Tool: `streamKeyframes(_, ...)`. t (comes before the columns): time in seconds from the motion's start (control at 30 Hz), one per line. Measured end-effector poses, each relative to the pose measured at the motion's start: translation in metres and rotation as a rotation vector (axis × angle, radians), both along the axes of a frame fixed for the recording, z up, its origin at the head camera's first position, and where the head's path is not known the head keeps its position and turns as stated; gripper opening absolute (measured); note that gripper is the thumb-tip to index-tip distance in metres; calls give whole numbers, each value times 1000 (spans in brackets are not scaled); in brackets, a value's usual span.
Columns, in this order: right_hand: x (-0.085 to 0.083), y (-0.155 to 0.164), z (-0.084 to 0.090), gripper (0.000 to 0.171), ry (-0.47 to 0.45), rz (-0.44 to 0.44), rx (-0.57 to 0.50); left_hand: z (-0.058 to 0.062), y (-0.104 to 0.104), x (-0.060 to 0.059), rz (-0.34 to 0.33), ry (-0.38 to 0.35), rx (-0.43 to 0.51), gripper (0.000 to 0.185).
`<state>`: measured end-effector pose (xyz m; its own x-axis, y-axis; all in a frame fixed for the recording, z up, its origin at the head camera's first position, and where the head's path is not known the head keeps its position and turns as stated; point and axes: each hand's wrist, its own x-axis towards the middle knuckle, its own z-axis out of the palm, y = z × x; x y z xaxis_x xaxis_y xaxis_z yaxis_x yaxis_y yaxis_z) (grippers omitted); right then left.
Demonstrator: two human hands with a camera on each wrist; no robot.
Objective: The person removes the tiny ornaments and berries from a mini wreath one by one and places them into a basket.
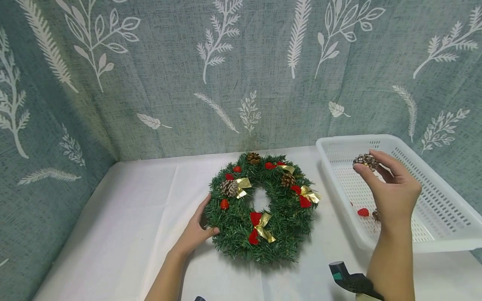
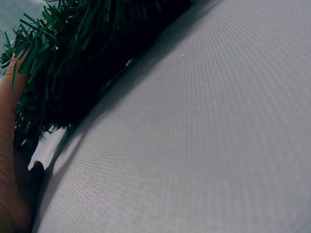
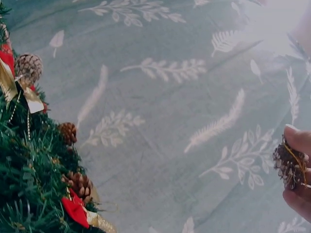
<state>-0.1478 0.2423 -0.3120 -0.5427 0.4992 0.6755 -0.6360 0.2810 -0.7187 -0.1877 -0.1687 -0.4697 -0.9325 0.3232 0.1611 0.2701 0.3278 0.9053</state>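
A green wreath (image 1: 290, 234) lies on the white cloth, dressed with pinecones, small red berries and red and gold bows. My left hand (image 1: 193, 234) holds its left edge, thumb at the lower left and fingers along the side, partly hidden by the greenery. In the left wrist view, a finger (image 2: 9, 92) lies against the tinsel needles. Over the basket, my right hand (image 1: 395, 192) pinches a pinecone (image 1: 366, 161) between thumb and fingers. A golden string or wire loops across this pinecone (image 3: 290, 167) in the right wrist view.
A white plastic basket (image 1: 340, 209) with slotted walls stands to the right of the wreath. Inside are a red piece (image 1: 363, 212) and another pinecone (image 1: 375, 215), partly behind my forearm. A grey-green curtain (image 1: 263, 104) with white leaf prints rises behind the table.
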Motion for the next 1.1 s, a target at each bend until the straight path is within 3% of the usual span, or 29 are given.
streamKeyframes(0.33, -6, 12, -9, 39, -192, -194, 138, 1, 1, 1, 1, -2, 0, 104)
streamKeyframes(0.63, -6, 15, -15, 39, -347, -267, 180, 0, 1, 0, -1, 11, -4, 106)
streamKeyframes(0.97, -5, 16, -13, 47, -594, -303, 102, 2, 1, 1, 2, 4, -2, 107)
streamKeyframes(1.1, -5, 16, -12, 56, -656, -305, 127, 2, 0, 1, 4, 5, -1, 107)
